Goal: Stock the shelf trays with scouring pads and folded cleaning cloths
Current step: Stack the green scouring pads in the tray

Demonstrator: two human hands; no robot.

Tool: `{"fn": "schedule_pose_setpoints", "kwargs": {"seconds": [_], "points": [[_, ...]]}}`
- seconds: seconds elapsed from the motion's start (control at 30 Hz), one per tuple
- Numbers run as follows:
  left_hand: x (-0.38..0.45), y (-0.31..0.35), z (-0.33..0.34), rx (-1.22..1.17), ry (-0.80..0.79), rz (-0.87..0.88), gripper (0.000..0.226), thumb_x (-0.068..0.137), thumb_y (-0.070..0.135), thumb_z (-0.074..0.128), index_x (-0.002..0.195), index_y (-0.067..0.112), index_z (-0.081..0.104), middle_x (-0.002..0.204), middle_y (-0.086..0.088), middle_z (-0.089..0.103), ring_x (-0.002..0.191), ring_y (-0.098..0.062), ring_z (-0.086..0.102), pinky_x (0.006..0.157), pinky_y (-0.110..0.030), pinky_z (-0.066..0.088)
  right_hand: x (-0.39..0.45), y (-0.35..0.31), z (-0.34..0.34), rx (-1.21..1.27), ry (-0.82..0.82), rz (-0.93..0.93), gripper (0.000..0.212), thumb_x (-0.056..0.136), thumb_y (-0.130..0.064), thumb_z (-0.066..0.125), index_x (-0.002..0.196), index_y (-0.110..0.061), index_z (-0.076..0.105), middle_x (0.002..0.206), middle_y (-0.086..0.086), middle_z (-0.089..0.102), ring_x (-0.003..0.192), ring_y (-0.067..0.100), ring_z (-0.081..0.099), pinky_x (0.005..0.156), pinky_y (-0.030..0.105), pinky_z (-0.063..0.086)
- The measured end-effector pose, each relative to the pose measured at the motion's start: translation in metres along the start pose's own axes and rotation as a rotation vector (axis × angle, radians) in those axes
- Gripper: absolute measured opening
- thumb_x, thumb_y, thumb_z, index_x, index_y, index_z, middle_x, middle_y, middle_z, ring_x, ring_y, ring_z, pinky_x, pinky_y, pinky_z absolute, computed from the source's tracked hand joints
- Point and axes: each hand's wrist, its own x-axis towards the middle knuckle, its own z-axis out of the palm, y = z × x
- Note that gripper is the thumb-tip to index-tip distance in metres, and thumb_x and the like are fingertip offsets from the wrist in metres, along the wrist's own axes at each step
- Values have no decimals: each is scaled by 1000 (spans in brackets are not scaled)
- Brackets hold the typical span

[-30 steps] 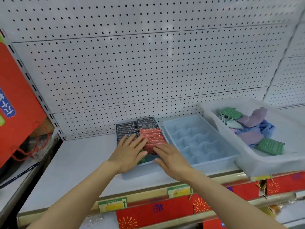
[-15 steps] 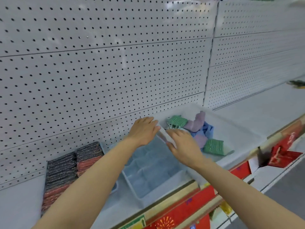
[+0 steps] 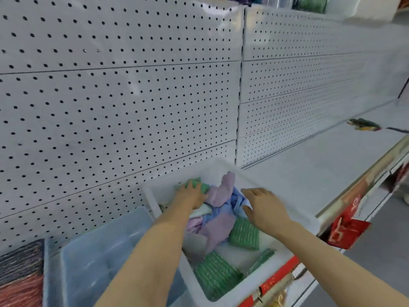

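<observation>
A clear plastic bin (image 3: 221, 167) on the shelf holds green scouring pads (image 3: 243, 234) and crumpled purple and blue cloths (image 3: 221, 191). My left hand (image 3: 191, 194) reaches into the bin's far left corner and lies with spread fingers on a green pad (image 3: 202, 187). My right hand (image 3: 262, 207) hovers over the blue cloth (image 3: 238, 199), fingers relaxed, holding nothing. Left of the bin stands a pale blue divided tray (image 3: 99, 262). Dark and red scouring pads (image 3: 20, 275) fill another tray at the far left.
The white pegboard wall (image 3: 124, 103) rises right behind the bin. The white shelf (image 3: 321, 165) runs on to the right, with a small dark object (image 3: 363, 124) lying far along it. Red price tags (image 3: 347, 231) hang from the shelf's front edge.
The view swung right from the filled pad tray to the bin. Both hands left the red pads, passed over the blue tray and are now inside the bin.
</observation>
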Motion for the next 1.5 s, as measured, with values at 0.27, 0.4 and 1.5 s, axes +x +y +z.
{"fn": "schedule_pose_setpoints", "kwargs": {"seconds": [0.27, 0.4, 1.5], "points": [[-2, -18, 4, -144, 170, -51, 34, 99, 18, 43, 132, 9, 47, 128, -18, 58, 113, -35, 57, 89, -39, 45, 23, 3, 13, -243, -530, -132, 18, 93, -10, 46, 110, -10, 53, 95, 11, 59, 88, 28, 59, 66, 31, 41], [-16, -22, -28, -406, 337, -74, 28, 100, 35, 45, 109, 10, 55, 101, -11, 64, 91, -31, 60, 69, -34, 42, 37, 0, 27, -224, -761, -206, 50, 84, -28, 69, 130, -21, 49, 127, 8, 48, 111, 27, 53, 85, 36, 48], [-406, -261, -48, -816, 410, -30, 49, 87, 10, 71, 127, 36, 63, 130, 8, 61, 117, -11, 57, 101, -34, 49, -53, -265, -55, 1062, -265, -331, 43, 78, -3, 75, 117, -20, 68, 108, -8, 66, 92, 0, 61, 82, 13, 51]]}}
